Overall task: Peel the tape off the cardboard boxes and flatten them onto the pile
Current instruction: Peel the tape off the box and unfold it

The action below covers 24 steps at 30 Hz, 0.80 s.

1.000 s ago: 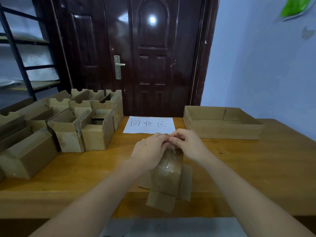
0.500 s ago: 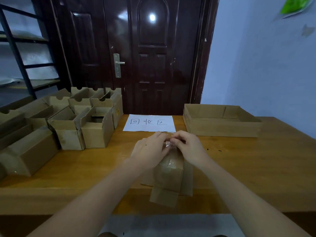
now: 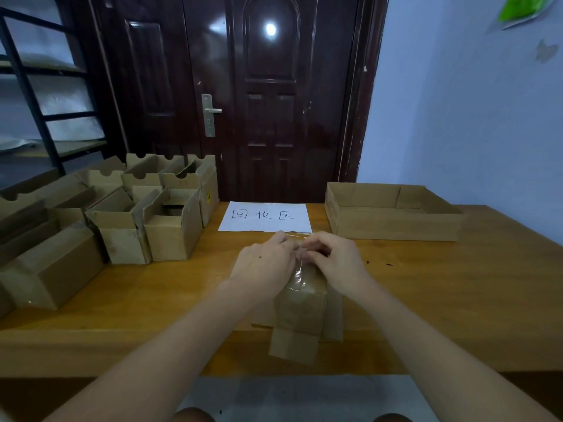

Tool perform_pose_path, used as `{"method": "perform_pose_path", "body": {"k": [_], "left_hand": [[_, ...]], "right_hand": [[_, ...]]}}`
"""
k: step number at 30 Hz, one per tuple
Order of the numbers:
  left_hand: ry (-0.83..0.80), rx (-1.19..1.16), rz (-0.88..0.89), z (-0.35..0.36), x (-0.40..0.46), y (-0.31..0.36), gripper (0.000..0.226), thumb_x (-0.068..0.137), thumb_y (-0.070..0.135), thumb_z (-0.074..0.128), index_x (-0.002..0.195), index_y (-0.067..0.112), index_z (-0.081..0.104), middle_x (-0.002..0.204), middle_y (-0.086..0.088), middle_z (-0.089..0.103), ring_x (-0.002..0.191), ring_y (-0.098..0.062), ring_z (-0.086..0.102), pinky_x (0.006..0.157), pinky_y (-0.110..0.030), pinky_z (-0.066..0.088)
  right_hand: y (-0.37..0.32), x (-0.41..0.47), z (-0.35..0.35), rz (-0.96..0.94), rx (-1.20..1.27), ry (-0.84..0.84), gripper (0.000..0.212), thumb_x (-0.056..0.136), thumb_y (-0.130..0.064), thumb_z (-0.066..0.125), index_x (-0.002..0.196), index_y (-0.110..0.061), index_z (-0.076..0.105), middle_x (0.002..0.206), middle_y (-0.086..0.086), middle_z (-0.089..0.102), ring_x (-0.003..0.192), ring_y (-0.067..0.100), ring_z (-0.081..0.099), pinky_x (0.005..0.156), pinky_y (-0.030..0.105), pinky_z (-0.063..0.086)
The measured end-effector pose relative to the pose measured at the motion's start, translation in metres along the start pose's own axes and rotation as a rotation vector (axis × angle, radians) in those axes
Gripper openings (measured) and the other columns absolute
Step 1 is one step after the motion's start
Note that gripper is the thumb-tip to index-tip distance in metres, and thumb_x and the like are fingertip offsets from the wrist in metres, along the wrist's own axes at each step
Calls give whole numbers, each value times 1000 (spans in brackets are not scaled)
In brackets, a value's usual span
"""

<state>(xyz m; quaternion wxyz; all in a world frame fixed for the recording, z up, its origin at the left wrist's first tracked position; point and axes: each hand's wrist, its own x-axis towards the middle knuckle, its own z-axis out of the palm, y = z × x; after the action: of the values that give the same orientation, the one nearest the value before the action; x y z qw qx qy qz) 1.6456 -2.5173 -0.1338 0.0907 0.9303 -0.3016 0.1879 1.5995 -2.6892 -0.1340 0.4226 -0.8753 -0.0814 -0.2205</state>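
Head view: tape being picked at on a cardboard box [image 3: 300,306] at the counter's [image 3: 441,300] near edge.

A white sheet [image 3: 265,216] lettered 回收区 is being shown behind it. The brown box, flaps splayed, is being gripped by the left hand [image 3: 264,263], while glossy clear tape [image 3: 300,271] is being pinched by the right hand [image 3: 335,257]. About ten open boxes [image 3: 122,214] are being kept left; one shallow tray [image 3: 393,216] right.

I see small cardboard box [image 3: 300,306] upright at the near table edge, flaps splayed | clear tape [image 3: 297,274] glossy across its top | open boxes [image 3: 146,220] clustered left | flat tray-like box [image 3: 393,214] far right
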Motion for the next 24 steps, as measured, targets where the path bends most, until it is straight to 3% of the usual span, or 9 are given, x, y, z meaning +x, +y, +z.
{"method": "perform_pose_path", "body": {"k": [5, 7, 11, 13, 16, 21, 24], "left_hand": [[-4, -127, -54, 0, -8, 6, 41, 100, 63, 43, 126, 35, 57, 103, 15, 45, 81, -9, 60, 73, -32, 57], [-5, -181, -77, 0, -8, 10, 40, 99, 64, 47, 123, 34, 58, 103, 14, 45, 81, -9, 59, 73, -30, 56], [16, -251, -57, 2, -10, 13, 28, 103, 54, 47, 122, 35, 55, 101, 14, 42, 79, -10, 57, 65, -25, 46], [32, -262, -67, 5, -11, 12, 23, 106, 50, 43, 118, 34, 54, 98, 13, 41, 76, -9, 55, 62, -24, 46], [51, -251, -54, 9, -14, 12, 23, 108, 46, 39, 121, 34, 53, 98, 11, 40, 76, -10, 55, 67, -30, 53], [75, -222, -50, 7, -16, 12, 34, 108, 50, 32, 130, 36, 53, 98, 11, 40, 78, -14, 58, 66, -32, 51], [93, -295, -27, 8, -15, 11, 32, 107, 48, 37, 134, 37, 52, 103, 19, 42, 82, -7, 60, 67, -27, 54]], "right_hand": [[4, 3, 4, 66, -16, 3, 7, 95, -20, 70, 97, -26, 70, 93, -14, 69, 91, -5, 61, 75, 10, 48], [3, 3, 5, 51, -56, 22, 2, 96, -23, 68, 94, -23, 69, 93, -11, 67, 87, 0, 60, 71, 11, 46], [2, 3, 1, 46, -171, 5, 15, 99, -32, 63, 93, -20, 69, 93, -10, 62, 92, 6, 55, 72, 14, 41], [1, 1, -2, 32, -158, -41, 15, 99, -33, 61, 103, -23, 71, 101, -14, 66, 98, 3, 58, 80, 18, 47], [-1, -8, -10, -26, -90, -119, 32, 97, -28, 67, 129, -28, 65, 119, -18, 64, 108, -12, 55, 90, 8, 46], [4, -17, -11, -97, -230, -56, 24, 96, -15, 68, 116, -29, 71, 101, -24, 62, 102, -10, 53, 82, 2, 39], [6, -17, -6, -111, -250, -6, 17, 96, -15, 67, 104, -29, 72, 94, -33, 55, 101, -9, 51, 82, 3, 37]]}}
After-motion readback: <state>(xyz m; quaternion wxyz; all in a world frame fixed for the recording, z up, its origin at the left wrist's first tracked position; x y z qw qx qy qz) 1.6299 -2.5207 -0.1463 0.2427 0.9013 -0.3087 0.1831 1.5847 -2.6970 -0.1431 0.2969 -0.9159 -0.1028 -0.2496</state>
